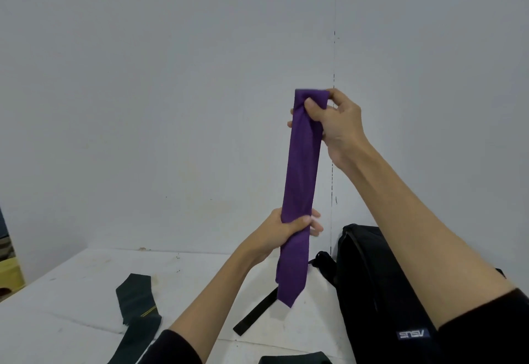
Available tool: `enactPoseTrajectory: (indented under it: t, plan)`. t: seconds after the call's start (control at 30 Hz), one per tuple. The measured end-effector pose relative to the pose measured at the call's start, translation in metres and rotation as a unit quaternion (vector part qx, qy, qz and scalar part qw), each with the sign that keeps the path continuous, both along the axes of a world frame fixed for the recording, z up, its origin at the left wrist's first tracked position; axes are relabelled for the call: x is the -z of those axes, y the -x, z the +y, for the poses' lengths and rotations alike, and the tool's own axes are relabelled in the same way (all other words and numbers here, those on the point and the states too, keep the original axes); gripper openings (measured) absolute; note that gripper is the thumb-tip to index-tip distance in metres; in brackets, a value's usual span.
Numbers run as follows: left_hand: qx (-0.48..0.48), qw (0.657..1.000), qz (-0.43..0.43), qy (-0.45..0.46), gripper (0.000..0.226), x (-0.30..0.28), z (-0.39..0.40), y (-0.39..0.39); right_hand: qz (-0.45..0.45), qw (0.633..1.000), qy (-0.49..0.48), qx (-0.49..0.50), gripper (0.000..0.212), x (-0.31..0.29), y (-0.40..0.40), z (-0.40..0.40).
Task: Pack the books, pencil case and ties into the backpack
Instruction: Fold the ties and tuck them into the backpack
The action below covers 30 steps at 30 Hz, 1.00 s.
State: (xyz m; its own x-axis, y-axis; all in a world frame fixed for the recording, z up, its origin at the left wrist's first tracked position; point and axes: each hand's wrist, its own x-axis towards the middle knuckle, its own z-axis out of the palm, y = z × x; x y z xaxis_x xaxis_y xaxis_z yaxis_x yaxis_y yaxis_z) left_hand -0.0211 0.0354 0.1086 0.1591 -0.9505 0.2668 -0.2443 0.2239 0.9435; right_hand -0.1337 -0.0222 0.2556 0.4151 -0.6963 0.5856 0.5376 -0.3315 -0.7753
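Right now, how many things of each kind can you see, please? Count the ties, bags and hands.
Ties: 2, the purple tie held up by both hands and the dark tie lying on the table
Backpacks: 1, the black backpack
Hands: 2, the left hand and the right hand
Total: 5

The purple tie (300, 180) is smooth matt cloth, the backpack (378, 292) black matt fabric, the table (71, 292) rough white.

Two hands (337, 123) (289, 227); one purple tie (300, 191); one dark green tie (137, 303); one black backpack (380, 292)
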Motion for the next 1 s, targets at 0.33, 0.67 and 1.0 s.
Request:
enactPoseTrajectory:
  t: [0.33,0.67,1.0]
  plan:
    - [0.017,0.996,-0.004,-0.084,0.018,0.039,0.003,-0.012,-0.021,1.000,-0.001,0.010,0.007,-0.012,0.009,-0.001]
    - [0.078,0.979,0.094,-0.162,0.026,0.056,0.010,-0.018,-0.019,1.000,0.005,0.008,0.005,-0.013,0.002,0.002]
    - [-0.003,0.999,0.023,0.048,0.029,-0.036,0.015,-0.001,-0.002,1.000,0.014,-0.004,0.008,-0.008,-0.005,-0.003]
